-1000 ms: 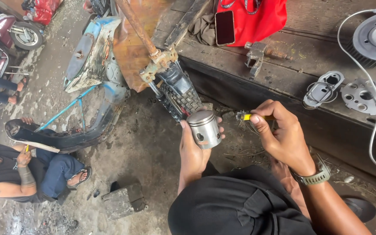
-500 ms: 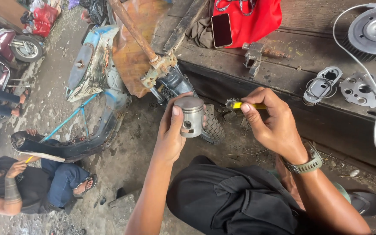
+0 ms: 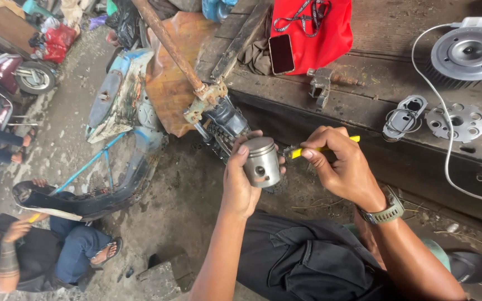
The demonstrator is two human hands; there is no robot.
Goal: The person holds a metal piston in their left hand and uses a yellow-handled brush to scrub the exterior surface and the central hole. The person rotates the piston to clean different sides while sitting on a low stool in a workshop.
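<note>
Scrubbing: my left hand (image 3: 241, 184) fingers clamp the piston (image 3: 261, 161), my right hand (image 3: 338, 167) fingers pinch the yellow brush (image 3: 322, 148); next move needs steady strokes.

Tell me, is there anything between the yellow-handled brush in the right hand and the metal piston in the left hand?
Nothing visible. The left hand holds the piston up, and the brush in the right hand has its head right at the piston's side, with only open air around them.

I see one screen: a dark, rectangular phone (image 3: 281, 54) lying on the red bag (image 3: 319, 33) on the worktop (image 3: 364, 95).
</note>
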